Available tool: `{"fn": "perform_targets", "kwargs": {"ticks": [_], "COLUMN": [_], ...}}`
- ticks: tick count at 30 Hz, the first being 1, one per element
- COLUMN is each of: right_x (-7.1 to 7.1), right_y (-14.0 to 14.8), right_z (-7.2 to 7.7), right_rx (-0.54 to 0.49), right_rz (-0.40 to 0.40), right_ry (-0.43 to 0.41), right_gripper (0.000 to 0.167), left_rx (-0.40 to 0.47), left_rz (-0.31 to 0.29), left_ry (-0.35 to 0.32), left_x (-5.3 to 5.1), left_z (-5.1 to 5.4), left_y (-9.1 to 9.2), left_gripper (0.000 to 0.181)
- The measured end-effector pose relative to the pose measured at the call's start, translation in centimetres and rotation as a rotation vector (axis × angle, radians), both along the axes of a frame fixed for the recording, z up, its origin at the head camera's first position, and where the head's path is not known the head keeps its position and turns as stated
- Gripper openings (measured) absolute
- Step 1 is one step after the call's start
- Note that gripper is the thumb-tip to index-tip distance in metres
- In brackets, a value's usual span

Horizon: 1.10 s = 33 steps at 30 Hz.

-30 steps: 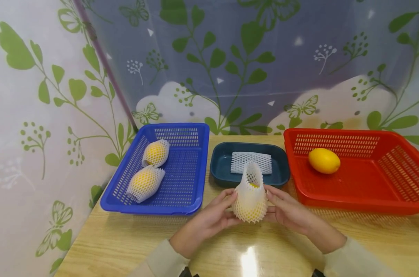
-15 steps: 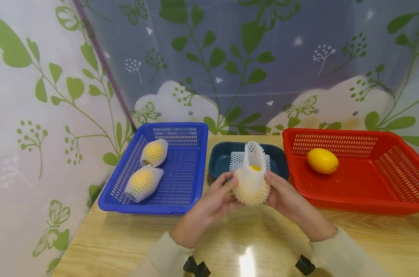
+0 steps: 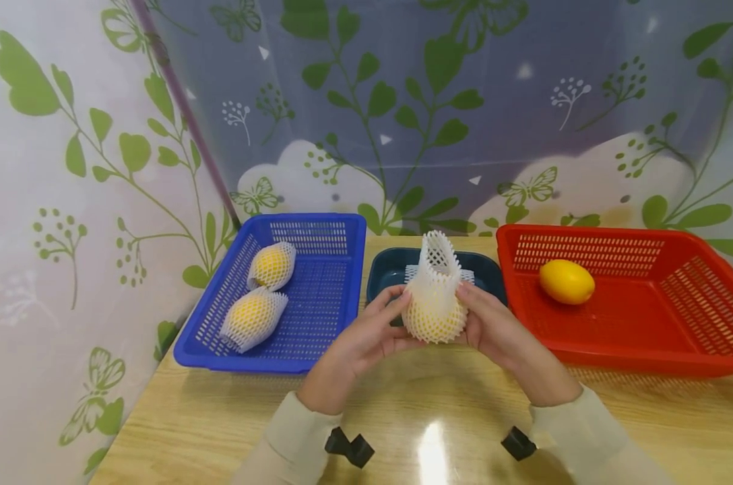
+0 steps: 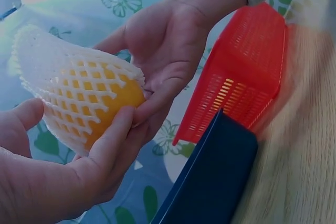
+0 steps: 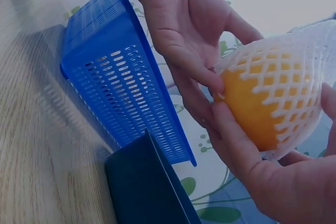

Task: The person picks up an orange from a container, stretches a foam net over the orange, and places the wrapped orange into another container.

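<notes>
Between both hands, above the table's middle, is a yellow oval fruit [image 5: 247, 106] in a white foam net sleeve [image 3: 436, 316]. My left hand [image 3: 366, 337] holds it from the left, thumb on the net and fingers underneath. From the right, my right hand [image 3: 502, 330] grips it the same way. The sleeve's open end stands up, pointing away from me. In both wrist views the fruit's lower end bulges bare out of the net, with fingertips of both hands against it. Behind it, a second net sleeve [image 3: 468, 275] lies mostly hidden in a dark teal tray [image 3: 381, 269].
A blue basket [image 3: 318, 360] on the left holds two netted yellow fruits [image 3: 254, 318]. On the right, a red basket [image 3: 645, 323] holds one bare yellow fruit [image 3: 566, 281]. All stand on a wooden table [image 3: 403, 417] before a patterned cloth backdrop [image 3: 366, 135].
Both hands have moved away from me with the netted fruit, which now covers much of the teal tray and the sleeve in it. The baskets have not moved.
</notes>
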State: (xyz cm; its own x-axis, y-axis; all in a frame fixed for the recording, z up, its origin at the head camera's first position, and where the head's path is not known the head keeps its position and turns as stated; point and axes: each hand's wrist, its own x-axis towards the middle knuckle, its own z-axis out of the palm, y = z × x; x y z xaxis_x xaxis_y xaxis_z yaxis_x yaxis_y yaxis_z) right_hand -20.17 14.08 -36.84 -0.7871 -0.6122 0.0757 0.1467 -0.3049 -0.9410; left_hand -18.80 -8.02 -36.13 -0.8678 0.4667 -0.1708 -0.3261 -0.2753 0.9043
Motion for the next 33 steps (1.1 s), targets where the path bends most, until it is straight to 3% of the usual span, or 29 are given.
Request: {"fn": "perform_targets", "kwargs": {"ticks": [9, 17, 27, 33], "right_x": [0.1, 0.4, 1.0, 1.0], "right_y": [0.5, 1.4, 1.8, 1.8], "right_z": [-0.3, -1.5, -1.8, -1.5], "right_rx": [-0.069, -0.202, -0.167, -0.130], "right_rz": [0.016, 0.126, 0.133, 0.179], "right_ry": [-0.008, -0.041, -0.097, -0.094], "right_gripper": [0.058, 0.038, 0.034, 0.033], "left_rx": [0.063, 0.046, -0.019, -0.037], "left_rz": [-0.024, -0.058, -0.058, -0.070], "left_ry": [0.030, 0.043, 0.048, 0.046], "left_x": [-0.1, -0.1, 0.1, 0.2], "left_z": [-0.2, -0.2, -0.3, -0.6], "left_y": [-0.3, -0.5, -0.6, -0.8], "left_gripper": [0.047, 0.046, 0.044, 0.037]}}
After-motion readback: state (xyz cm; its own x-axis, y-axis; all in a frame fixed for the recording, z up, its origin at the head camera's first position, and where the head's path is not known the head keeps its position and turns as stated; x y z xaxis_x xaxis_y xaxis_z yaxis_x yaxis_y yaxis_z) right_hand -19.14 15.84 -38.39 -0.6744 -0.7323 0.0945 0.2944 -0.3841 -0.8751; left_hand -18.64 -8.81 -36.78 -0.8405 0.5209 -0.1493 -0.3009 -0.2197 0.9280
